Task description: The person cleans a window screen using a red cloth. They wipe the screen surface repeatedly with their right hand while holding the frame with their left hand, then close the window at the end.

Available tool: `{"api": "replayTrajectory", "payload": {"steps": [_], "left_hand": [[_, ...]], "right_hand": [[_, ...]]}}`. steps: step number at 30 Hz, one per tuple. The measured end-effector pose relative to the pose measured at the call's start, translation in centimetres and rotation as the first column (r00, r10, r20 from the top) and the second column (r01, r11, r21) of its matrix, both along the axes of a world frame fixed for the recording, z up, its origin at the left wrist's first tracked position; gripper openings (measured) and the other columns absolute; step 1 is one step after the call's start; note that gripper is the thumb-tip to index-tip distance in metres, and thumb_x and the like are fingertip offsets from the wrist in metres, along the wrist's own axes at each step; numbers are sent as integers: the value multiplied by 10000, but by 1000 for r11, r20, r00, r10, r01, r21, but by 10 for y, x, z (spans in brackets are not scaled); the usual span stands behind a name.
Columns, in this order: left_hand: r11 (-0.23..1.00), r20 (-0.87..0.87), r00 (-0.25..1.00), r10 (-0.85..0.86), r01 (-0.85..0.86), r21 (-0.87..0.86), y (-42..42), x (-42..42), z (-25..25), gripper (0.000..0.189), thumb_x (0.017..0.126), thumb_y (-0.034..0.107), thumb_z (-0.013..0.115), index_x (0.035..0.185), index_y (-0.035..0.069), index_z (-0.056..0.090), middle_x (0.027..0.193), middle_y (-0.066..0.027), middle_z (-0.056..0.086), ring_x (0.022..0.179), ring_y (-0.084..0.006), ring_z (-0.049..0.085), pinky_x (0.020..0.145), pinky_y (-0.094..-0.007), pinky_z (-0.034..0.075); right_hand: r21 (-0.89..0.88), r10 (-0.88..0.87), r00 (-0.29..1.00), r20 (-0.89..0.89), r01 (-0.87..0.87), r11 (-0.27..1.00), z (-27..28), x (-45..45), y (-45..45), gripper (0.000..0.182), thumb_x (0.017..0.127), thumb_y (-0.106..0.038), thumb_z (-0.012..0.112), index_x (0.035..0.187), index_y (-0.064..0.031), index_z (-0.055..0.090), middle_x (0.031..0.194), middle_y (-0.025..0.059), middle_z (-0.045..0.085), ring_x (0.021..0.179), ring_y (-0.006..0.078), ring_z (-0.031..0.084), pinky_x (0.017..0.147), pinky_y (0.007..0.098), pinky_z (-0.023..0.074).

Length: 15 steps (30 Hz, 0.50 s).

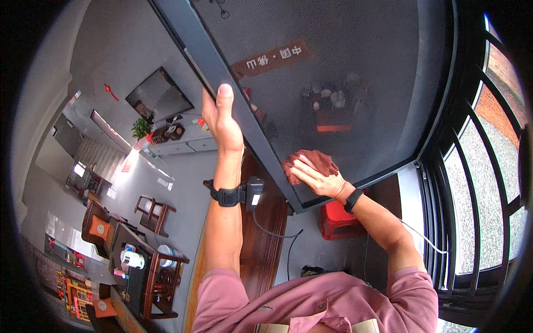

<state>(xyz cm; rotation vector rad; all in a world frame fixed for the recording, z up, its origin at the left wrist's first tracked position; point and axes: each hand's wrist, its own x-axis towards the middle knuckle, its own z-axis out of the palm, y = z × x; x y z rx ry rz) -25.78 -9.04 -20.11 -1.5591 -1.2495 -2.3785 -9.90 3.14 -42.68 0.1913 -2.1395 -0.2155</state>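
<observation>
A dark mesh screen panel (358, 45) in a grey metal frame (258, 137) swings out from the barred window. My left hand (225, 120) grips the frame's long outer side, with the thumb on the near face and the fingers partly hidden behind its edge. Under my right hand (318, 177), a reddish-brown cloth (314, 162) lies pressed flat against the lower part of the mesh, close to the frame's corner. Its fingers are stretched over the cloth. A red strip with white characters (275, 58) shows in or through the mesh. A black strap with a small device (254, 193) circles my left wrist.
A red plastic stool (339, 220) stands below the panel's bottom edge. Dark wooden furniture (262, 229) is beneath my left arm. Black window bars (466, 166) rise at the right, with a thin white cable (424, 239) near the sill. Chairs and a television (159, 93) are farther left.
</observation>
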Motion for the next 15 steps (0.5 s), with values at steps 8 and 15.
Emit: {"api": "replayTrajectory", "payload": {"steps": [8,15], "left_hand": [[998,1,998,63,-63,-3,2,2,1,410,1017,437,547,1173,58,526,813,-56,592,659,-133,593,555,-281,525],[988,-46,990,131,-127,83,6,-15,-2,414,1036,396,538,1237,34,545,942,-38,612,805,-132,600,723,-277,509]], "right_hand": [[-414,-407,663,-629,158,897,163,36,119,523,907,-15,537,1430,-18,506,1500,238,457,1440,394,379,1217,497,250],[-125,-42,927,-373,-5,992,171,-28,2,549,841,-31,602,1387,-23,548,1438,195,527,1370,397,473,1138,547,368]]}}
